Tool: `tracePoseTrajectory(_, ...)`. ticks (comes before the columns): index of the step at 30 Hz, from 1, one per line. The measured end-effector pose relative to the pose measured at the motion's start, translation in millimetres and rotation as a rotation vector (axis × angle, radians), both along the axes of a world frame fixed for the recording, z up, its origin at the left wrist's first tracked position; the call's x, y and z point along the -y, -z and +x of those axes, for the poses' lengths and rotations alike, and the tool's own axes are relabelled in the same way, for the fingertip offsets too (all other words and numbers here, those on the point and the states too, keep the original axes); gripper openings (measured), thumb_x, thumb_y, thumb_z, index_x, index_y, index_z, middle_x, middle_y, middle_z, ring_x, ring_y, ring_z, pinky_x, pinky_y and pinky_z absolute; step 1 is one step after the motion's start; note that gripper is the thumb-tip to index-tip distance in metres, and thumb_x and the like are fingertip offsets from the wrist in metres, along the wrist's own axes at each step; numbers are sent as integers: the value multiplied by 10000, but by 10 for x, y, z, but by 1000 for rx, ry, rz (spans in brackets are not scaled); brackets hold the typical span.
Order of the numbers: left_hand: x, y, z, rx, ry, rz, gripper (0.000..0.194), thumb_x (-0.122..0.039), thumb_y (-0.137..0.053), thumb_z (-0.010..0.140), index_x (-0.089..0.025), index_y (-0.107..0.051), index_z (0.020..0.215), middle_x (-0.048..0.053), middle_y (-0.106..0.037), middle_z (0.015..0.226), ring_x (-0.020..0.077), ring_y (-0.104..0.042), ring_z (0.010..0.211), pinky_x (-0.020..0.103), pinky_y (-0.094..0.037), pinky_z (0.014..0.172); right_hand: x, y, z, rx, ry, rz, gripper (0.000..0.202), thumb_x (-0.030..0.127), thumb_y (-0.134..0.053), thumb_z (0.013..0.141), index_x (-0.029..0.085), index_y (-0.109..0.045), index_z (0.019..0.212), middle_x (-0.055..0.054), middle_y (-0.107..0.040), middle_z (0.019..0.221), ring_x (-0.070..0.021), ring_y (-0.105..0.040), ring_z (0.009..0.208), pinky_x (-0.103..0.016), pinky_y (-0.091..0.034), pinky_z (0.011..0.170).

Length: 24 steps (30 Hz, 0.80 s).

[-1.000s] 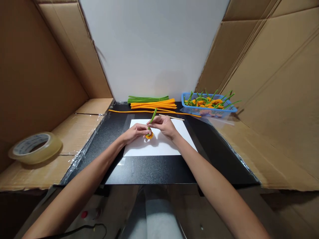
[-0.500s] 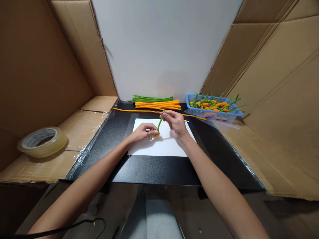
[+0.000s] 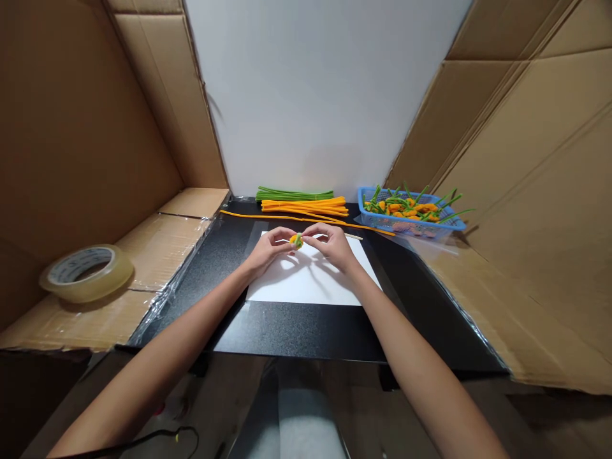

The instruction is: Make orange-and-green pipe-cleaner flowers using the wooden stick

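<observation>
Over the white sheet of paper (image 3: 306, 287), both hands meet at a small orange and green pipe-cleaner piece (image 3: 297, 241). My left hand (image 3: 268, 252) pinches its orange part from the left, between thumb and fingers. On the other side, my right hand (image 3: 333, 247) is closed, thumb and fingertips on the green part, which faces me and appears foreshortened. Fingers cover some of the piece. Behind the hands lies a long orange pipe cleaner (image 3: 239, 214), stretched across the black tabletop.
Bundles of green pipe cleaners (image 3: 294, 194) and orange pipe cleaners (image 3: 303, 206) lie at the back. A blue basket (image 3: 406, 226) at back right holds similar orange-and-green pieces. A tape roll (image 3: 86, 273) rests on the left cardboard. A thin pale stick (image 3: 354, 237) lies behind my right hand.
The green stem stood up toward my right fingers before; now it is tipped toward me. My right hand has moved down and left, close to my left hand, which has risen slightly.
</observation>
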<state>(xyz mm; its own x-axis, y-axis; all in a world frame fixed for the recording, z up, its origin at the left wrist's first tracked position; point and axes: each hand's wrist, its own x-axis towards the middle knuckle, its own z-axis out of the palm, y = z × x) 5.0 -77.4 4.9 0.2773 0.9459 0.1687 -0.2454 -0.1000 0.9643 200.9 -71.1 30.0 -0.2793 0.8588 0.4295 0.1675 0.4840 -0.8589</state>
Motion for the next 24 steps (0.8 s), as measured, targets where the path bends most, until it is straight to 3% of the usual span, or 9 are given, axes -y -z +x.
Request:
tracePoseTrajectory(6, -19, 14, 10, 0, -38, 45, 352, -266, -877, 623, -165, -708, 915, 18, -701, 892, 124, -638, 764, 249, -529, 714, -26, -3, 13, 91, 31, -2, 252, 434, -750, 736, 182, -736, 752, -55, -717, 820, -192, -646, 793, -282, -467, 667)
tracePoseTrajectory(15, -28, 18, -9, -78, -66, 121, 356, -274, -888, 602, -162, -734, 903, 47, -750, 891, 157, -671, 794, 282, -531, 754, -26, 24, -4, 37, -7, -261, 358, 487, -795, 641, 151, -727, 743, -52, -680, 732, -165, -580, 657, -273, -432, 552)
tracePoseTrajectory(24, -11, -4, -8, -15, 33, -29, 253, -302, -850, 674, -140, -789, 858, 57, -738, 801, 116, -613, 670, 249, -488, 670, -41, 69, -21, -9, -118, -59, 223, 395, -757, 719, 182, -689, 726, -35, -672, 792, -169, -604, 748, -296, -476, 691)
